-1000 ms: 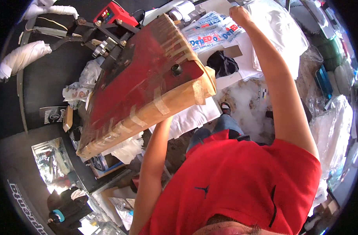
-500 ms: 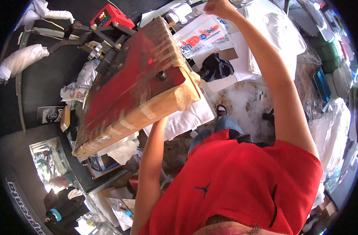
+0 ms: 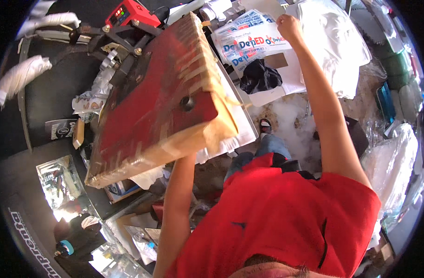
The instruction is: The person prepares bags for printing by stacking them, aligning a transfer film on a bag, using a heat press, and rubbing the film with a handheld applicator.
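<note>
A large heat press top plate [image 3: 147,106], dark red with brown tape along its edges, spans the middle left. My left forearm [image 3: 178,194] reaches up beneath its near edge; the hand itself is hidden there. White cloth [image 3: 237,134] shows under the plate's right side. At the upper right, my right hand [image 3: 290,27] is closed in a fist beside printed sheets [image 3: 253,44] with blue and red lettering. Whether anything is in that fist cannot be made out. A pile of white cloth [image 3: 325,41] lies just right of this hand.
A red control box [image 3: 132,15] with a lit display sits above the press linkage. White-wrapped handles [image 3: 24,76] stick out at left. Black crumpled material [image 3: 260,76] lies below the printed sheets. Clear plastic wrap [image 3: 392,160] hangs at right. A sandaled foot [image 3: 265,126] stands below.
My right hand has come back nearer and to the right from the far edge, and more of the printed sheets shows. The left arm stays under the plate. The view has shifted slightly.
</note>
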